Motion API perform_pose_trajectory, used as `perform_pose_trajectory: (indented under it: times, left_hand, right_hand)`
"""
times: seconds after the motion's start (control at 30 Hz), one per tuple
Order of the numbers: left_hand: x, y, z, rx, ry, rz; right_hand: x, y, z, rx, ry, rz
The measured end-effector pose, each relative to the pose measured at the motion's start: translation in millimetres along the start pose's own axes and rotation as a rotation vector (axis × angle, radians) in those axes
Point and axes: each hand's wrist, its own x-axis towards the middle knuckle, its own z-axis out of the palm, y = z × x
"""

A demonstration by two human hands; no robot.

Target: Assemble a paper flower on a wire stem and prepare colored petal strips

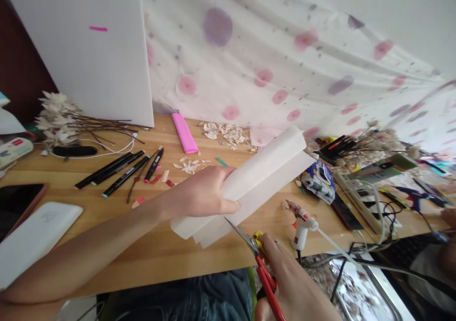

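My left hand (204, 193) grips a folded length of white paper (267, 169), thumb on the near side. Most of its fingers are hidden behind the paper, which slants up to the right above the table's front part. In my right hand (290, 283) is a pair of scissors (261, 269) with red handles. The blades look nearly closed, and their tip is at or very near the paper's lower edge, just below my left thumb; I cannot tell whether they touch. A small yellow thing (258, 238) shows beside my right fingers, its kind unclear.
A white glue gun (302, 228) stands right of the paper. Several markers (126, 176), a folded pink paper (184, 133) and loose petals (228, 133) lie behind. A white power bank (42, 235) is at left, a power strip (356, 202) at right. Another person's hand (449, 216) shows far right.
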Motion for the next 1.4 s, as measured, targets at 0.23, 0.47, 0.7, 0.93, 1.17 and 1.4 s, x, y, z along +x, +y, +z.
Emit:
perform_pose_trajectory:
  times: [0.23,0.47,0.7,0.93,1.17,1.4]
  left_hand:
    - [3.3,-2.0,3.4,-0.003,-0.018,0.023]
    - [6.8,-1.5,5.5,0.036,-0.013,0.011]
    - [7.8,-5.9,6.7,0.069,0.013,0.005]
    - [8.6,-5.3,3.5,0.018,-0.040,-0.020]
    - [21.2,-17.8,-5.8,-0.269,-0.211,-0.111]
    - [24.5,-24.6,-5.1,-0.595,-0.250,-0.174]
  right_hand:
    - [4.6,-13.4,-3.5,0.033,-0.066,0.105]
    - [4.4,-10.9,-3.6,0.026,-0.044,0.075]
    - [7.4,-11.9,-7.0,-0.005,-0.052,0.097]
    - [7.9,-15.9,-8.5,-0.025,-0.080,0.131]
    - [10.4,-11.7,-9.9,-0.031,-0.075,0.123]
    - [10.4,-10.5,-11.7,-0.086,-0.064,0.111]
